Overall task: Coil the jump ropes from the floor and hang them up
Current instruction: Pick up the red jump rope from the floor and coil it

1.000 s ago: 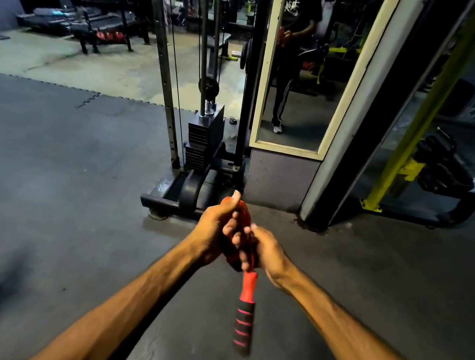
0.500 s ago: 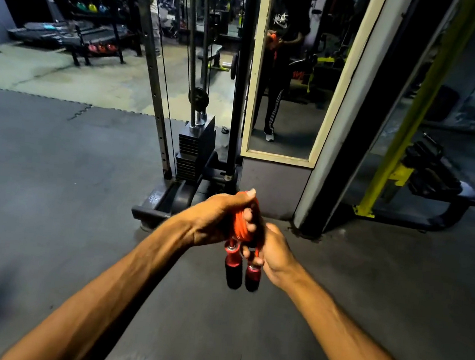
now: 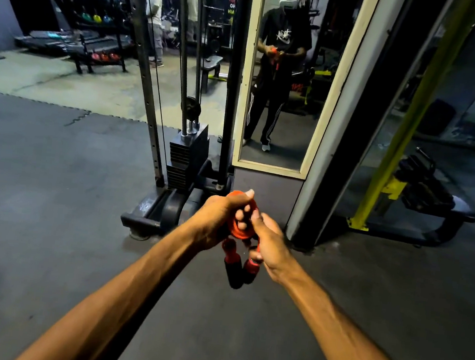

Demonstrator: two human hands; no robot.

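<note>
Above the dark rubber gym floor, out in front of the chest, the person is holding an orange jump rope bundled into a tight coil between both hands. The left hand is wrapping around the coil from the left, fingers curled over the loops and thumb lying along the top. The right hand is closing on the rope from the right and lower down, near where the cord meets the two red-and-black handles, which are hanging side by side below the coil. Both grips are narrow and closed on the rope; no slack is trailing to the floor.

The step in hand appears to be finishing the bundle so that it holds. To do that well, the left hand should be keeping the loops pinched flat and even while the right is cinching the last turn snugly around the middle, with the handles paired and pointing down so they are not swinging loose. No hook or hanging place is identifiable here; a cable machine and a framed mirror are standing ahead.
</note>
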